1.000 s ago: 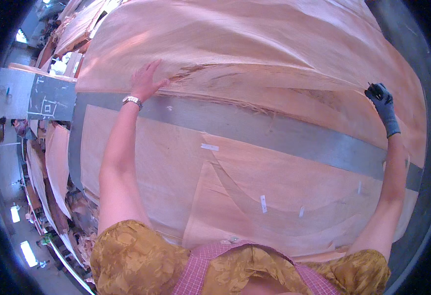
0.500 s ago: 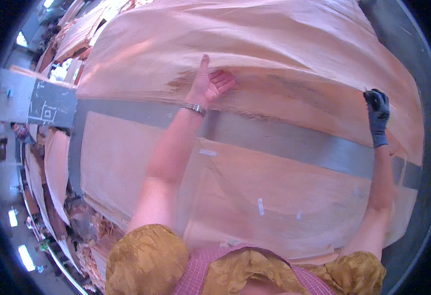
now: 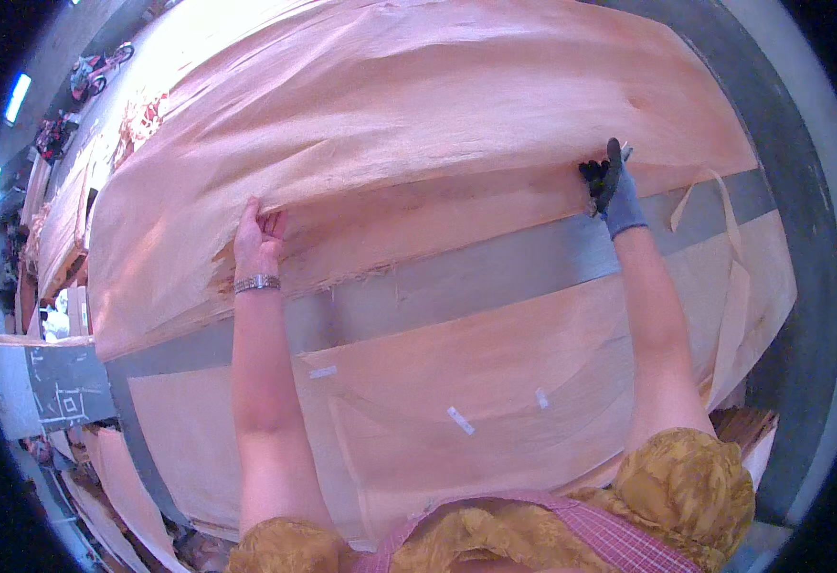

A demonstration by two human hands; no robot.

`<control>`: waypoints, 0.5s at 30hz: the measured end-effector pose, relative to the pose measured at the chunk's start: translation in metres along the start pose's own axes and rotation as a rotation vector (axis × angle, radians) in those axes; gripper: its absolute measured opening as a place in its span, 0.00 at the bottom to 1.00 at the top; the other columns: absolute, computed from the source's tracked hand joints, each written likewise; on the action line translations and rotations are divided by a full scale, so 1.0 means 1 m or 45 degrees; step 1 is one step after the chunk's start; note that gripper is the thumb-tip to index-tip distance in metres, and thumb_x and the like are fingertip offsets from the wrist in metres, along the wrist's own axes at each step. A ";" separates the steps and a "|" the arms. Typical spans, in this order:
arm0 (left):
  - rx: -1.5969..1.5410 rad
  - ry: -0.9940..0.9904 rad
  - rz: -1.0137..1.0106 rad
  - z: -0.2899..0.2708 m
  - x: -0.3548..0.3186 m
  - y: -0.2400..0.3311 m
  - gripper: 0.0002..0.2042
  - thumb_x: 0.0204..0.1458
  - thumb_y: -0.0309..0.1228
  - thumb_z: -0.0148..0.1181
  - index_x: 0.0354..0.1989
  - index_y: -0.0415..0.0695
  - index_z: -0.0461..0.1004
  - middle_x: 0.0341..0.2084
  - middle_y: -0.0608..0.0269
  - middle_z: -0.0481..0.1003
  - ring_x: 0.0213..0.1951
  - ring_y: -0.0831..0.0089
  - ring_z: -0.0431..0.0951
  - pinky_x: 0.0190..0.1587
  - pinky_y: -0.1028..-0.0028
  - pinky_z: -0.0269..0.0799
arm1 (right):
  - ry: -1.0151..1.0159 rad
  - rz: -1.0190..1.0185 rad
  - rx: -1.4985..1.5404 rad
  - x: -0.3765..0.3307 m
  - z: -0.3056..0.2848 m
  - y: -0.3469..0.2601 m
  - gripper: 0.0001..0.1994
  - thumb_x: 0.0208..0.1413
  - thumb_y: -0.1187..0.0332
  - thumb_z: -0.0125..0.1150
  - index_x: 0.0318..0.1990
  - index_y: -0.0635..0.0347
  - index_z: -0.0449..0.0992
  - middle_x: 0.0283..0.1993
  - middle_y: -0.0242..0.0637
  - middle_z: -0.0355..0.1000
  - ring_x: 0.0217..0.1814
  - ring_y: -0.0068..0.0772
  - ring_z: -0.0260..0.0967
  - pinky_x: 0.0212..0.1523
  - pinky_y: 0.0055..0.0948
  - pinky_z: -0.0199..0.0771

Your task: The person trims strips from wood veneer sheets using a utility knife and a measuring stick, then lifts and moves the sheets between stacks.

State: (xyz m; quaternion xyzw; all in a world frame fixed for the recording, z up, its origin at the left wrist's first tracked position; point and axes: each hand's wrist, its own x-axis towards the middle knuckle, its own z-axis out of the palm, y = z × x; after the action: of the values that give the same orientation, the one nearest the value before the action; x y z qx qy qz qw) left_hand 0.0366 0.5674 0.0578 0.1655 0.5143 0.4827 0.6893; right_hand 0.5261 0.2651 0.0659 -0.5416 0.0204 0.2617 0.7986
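Note:
A large, wavy sheet of thin wood veneer [image 3: 437, 105] covers the far part of the work surface, and its near edge is raised. My bare left hand [image 3: 260, 244], with a metal band at the wrist, has its fingers curled at that edge beside a torn, splintered patch. Farther right along the edge is my right hand [image 3: 609, 186], in a blue-grey glove with black fingers. Its thumb points up and its fingers are bent. A small pale tip shows beside the thumb; what it belongs to cannot be made out. Under the raised edge lies more veneer with a frayed border.
A grey strip of tabletop [image 3: 390, 301] runs between the far veneer and a nearer veneer sheet [image 3: 495, 353] bearing white tape pieces [image 3: 460, 420]. Thin veneer strips [image 3: 731, 286] curl at the right. Veneer stacks [image 3: 65, 239] stand at the left, with parked two-wheelers [image 3: 98, 72] beyond.
My view has swung to the right. My left hand has gone from spread fingers over the torn patch to curled fingers at the veneer's edge. My right hand has come closer to the left.

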 end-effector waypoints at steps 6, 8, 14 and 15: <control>-0.252 -0.042 -0.086 -0.003 -0.003 -0.002 0.10 0.57 0.38 0.60 0.41 0.46 0.72 0.37 0.62 0.75 0.38 0.67 0.77 0.40 0.65 0.79 | 0.012 0.089 -0.028 0.053 -0.010 -0.021 0.19 0.52 0.45 0.65 0.37 0.47 0.68 0.19 0.31 0.63 0.17 0.34 0.64 0.14 0.35 0.64; -0.288 -0.048 -0.011 0.006 -0.011 -0.007 0.12 0.57 0.39 0.61 0.42 0.46 0.72 0.38 0.62 0.75 0.36 0.67 0.77 0.38 0.66 0.79 | 0.064 -0.056 -0.049 0.062 -0.012 -0.019 0.17 0.53 0.46 0.65 0.36 0.45 0.69 0.17 0.30 0.61 0.13 0.34 0.60 0.10 0.35 0.58; -0.066 0.101 0.142 -0.016 0.027 0.000 0.12 0.56 0.39 0.61 0.41 0.45 0.72 0.37 0.64 0.76 0.37 0.69 0.77 0.35 0.67 0.79 | 0.100 -0.118 0.041 0.058 -0.008 -0.025 0.12 0.54 0.58 0.67 0.30 0.50 0.69 0.17 0.32 0.62 0.12 0.29 0.57 0.11 0.32 0.57; -0.107 0.072 0.130 -0.012 0.024 0.000 0.12 0.56 0.39 0.61 0.41 0.46 0.72 0.37 0.64 0.76 0.37 0.69 0.77 0.34 0.67 0.79 | 0.112 -0.119 0.051 0.058 -0.011 -0.028 0.12 0.53 0.59 0.67 0.30 0.50 0.69 0.17 0.32 0.62 0.12 0.28 0.58 0.11 0.31 0.57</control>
State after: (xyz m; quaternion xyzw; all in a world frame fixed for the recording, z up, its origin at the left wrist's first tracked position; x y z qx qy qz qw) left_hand 0.0267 0.5846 0.0396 0.1487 0.5037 0.5430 0.6553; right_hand 0.5916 0.2710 0.0670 -0.5369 0.0355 0.1997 0.8189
